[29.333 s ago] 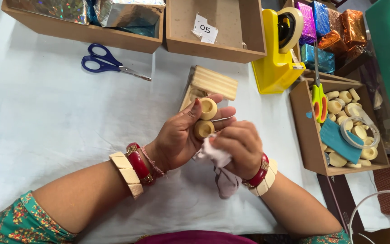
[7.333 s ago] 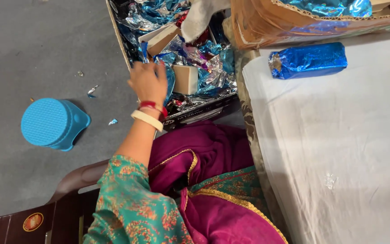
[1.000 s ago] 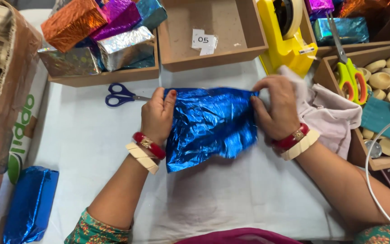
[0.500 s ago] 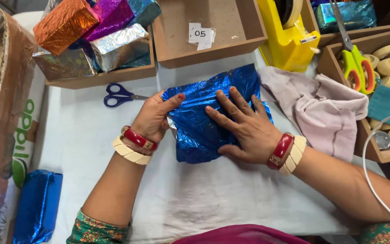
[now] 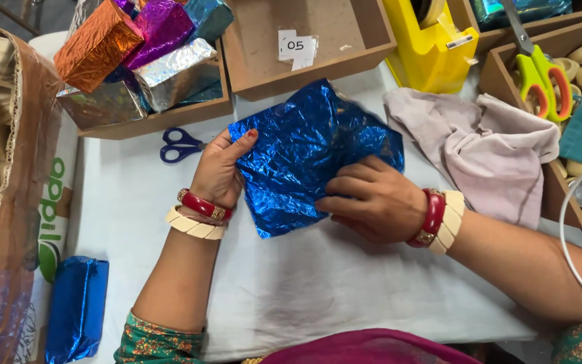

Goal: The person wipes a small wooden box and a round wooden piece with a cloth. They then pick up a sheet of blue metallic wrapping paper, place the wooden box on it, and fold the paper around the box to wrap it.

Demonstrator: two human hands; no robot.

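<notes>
A crinkled sheet of shiny blue foil [image 5: 311,152] lies on the white table [image 5: 345,290] in front of me. My left hand [image 5: 220,168] grips the foil's left edge, thumb on top near the upper left corner. My right hand [image 5: 372,199] rests flat on the foil's lower right part, fingers pointing left and pressing it down. Both wrists carry red and cream bangles.
Blue-handled scissors [image 5: 180,145] lie left of the foil. A pale cloth [image 5: 486,152] is bunched at the right. Wooden trays hold foil-wrapped boxes [image 5: 139,54], a paper tag [image 5: 294,47], green scissors [image 5: 540,74] and round wooden pieces. A yellow tape dispenser [image 5: 432,40] stands behind. A blue wrapped packet [image 5: 75,307] lies lower left.
My right hand has slid down from the middle of the foil to its lower right part. My left hand has shifted to hold the left edge. The view has moved slightly closer.
</notes>
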